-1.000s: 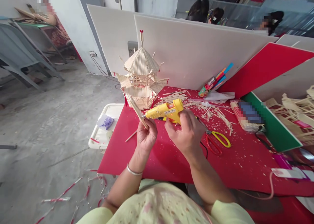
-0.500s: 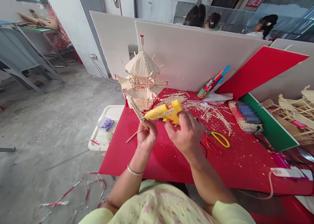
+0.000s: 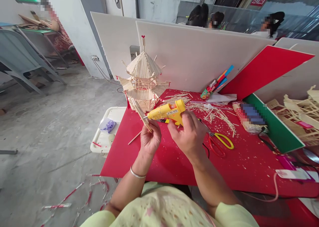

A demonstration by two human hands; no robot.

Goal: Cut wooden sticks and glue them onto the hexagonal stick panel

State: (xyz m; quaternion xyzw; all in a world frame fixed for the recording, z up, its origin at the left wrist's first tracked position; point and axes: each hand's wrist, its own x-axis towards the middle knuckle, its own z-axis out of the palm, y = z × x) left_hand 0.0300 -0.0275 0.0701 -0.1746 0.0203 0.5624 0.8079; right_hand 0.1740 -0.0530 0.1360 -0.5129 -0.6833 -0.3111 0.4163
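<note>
A yellow hot glue gun (image 3: 166, 111) is gripped by my right hand (image 3: 188, 130), its nozzle pointing left. The nozzle meets the edge of a narrow panel of thin wooden sticks (image 3: 139, 111), which my left hand (image 3: 151, 137) pinches at its lower end; the panel tilts up and away from me. Right behind the panel stands a pagoda model (image 3: 144, 67) built from the same pale sticks, with red bits at its tips. Whether the panel's far end touches the model I cannot tell. A loose stick (image 3: 134, 138) lies left of my left hand.
On the red tabletop (image 3: 174, 164) lie scattered sticks (image 3: 214, 114), scissors (image 3: 221, 144) and a cup of pens (image 3: 205, 93). White boards (image 3: 199, 54) rise behind. More stick models (image 3: 296, 114) are at the right, near a power strip (image 3: 289, 174). A white stool (image 3: 99, 142) stands left.
Both hands, the glue gun and the panel hold almost the same place. The nozzle has stayed on the panel's edge, with only a very slight shift.
</note>
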